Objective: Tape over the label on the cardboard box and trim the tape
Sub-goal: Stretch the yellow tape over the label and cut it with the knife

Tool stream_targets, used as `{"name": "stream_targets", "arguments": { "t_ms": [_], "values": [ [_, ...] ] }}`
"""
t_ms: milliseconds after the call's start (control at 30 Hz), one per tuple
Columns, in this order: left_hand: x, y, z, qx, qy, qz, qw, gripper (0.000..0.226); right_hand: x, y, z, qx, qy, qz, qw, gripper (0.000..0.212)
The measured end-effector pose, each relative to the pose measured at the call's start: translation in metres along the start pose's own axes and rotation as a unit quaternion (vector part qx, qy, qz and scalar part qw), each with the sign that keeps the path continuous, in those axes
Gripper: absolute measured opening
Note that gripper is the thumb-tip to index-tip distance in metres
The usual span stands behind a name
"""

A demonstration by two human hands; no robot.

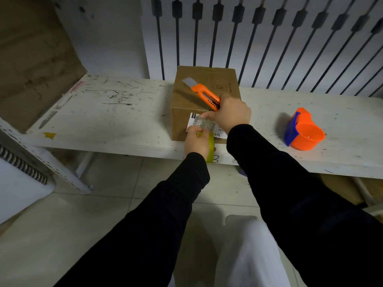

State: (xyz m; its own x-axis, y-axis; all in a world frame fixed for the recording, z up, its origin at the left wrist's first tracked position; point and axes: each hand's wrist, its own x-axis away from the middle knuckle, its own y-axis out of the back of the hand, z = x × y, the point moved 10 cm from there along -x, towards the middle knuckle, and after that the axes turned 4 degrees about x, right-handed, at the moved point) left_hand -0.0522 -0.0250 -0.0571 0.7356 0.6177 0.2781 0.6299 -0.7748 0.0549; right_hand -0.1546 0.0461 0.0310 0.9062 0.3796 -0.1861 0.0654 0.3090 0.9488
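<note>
- A cardboard box (pixel 205 94) stands on a scuffed white surface (pixel 116 112), near its front edge and just right of the frame's centre.
- A white printed label (pixel 215 129) is stuck on the box's near face, towards its right side.
- The right hand (pixel 230 112) has its fingers wrapped round an orange utility knife (pixel 204 94); the knife lies over the box top with its grey blade out, pointing to 10 o'clock.
- The right forefinger (pixel 205 116) presses on the label's upper edge.
- The left hand (pixel 196 141), at 7 o'clock from the right hand, pinches a roll of yellowish tape (pixel 210 146) against the box's lower front, fingers pressed together at the label's lower left.
- A clear strip of tape seems to lie across the label between the two hands; its edges are hard to tell.
- An orange and blue tape dispenser (pixel 303 129) sits on the surface at 3 o'clock, well apart from the box.
- Both arms wear black sleeves (pixel 290 183).
</note>
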Motion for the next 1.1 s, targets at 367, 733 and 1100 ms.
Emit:
{"name": "stream_targets", "arguments": {
  "t_ms": [367,733,1100],
  "values": [
    [-0.017,0.012,0.003,0.047,-0.004,-0.054,0.997,0.026,0.008,0.003,0.006,0.065,0.044,-0.035,0.996,0.051],
    [-0.013,0.015,0.004,0.037,0.010,-0.072,0.997,0.026,0.009,0.009,0.000,0.047,0.061,-0.025,0.997,0.041],
    [0.004,0.020,0.003,0.042,0.007,-0.063,0.997,0.031,0.019,0.019,0.007,-0.116,0.079,0.101,0.985,0.053]
  ]
}}
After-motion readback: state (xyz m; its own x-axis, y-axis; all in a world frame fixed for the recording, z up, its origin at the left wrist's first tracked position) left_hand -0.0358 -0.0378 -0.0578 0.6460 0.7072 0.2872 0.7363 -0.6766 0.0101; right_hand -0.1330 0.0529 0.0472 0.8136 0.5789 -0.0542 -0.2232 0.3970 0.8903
